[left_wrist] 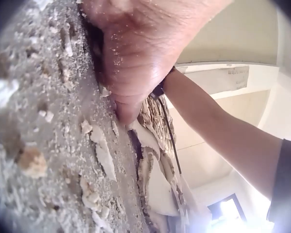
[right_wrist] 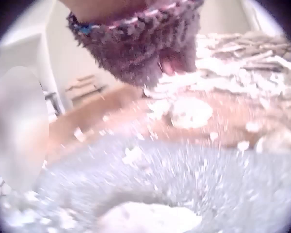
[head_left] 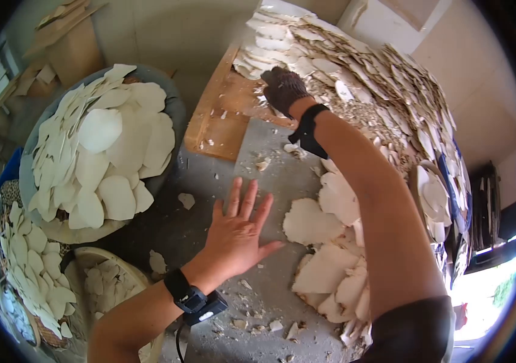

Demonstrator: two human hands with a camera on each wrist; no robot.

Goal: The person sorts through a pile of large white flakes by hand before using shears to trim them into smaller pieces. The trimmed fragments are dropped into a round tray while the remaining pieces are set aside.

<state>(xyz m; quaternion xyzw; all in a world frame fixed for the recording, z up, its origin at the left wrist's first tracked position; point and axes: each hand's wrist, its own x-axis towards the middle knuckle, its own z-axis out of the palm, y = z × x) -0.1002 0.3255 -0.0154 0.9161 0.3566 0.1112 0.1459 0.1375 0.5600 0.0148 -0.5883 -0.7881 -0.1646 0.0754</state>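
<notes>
My bare left hand [head_left: 238, 236] rests with spread, straight fingers on the grey tabletop [head_left: 203, 181]; in the left wrist view its thumb side lies low against the crumb-covered surface. The right hand [head_left: 284, 92], in a dark knitted glove, reaches far over the wooden board [head_left: 222, 124], at the near edge of a big heap of thin, flat off-white pieces [head_left: 330, 54]. In the right wrist view the glove [right_wrist: 136, 53] hangs close over the board among white flakes; its fingertips are hidden, and I cannot tell whether they hold a piece.
A round container heaped with larger off-white pieces [head_left: 119, 139] stands at left, with a pale tub [head_left: 140, 266] of smaller ones below it. Broad pieces [head_left: 324, 266] lie near my right forearm. Crumbs and flakes are scattered over the tabletop.
</notes>
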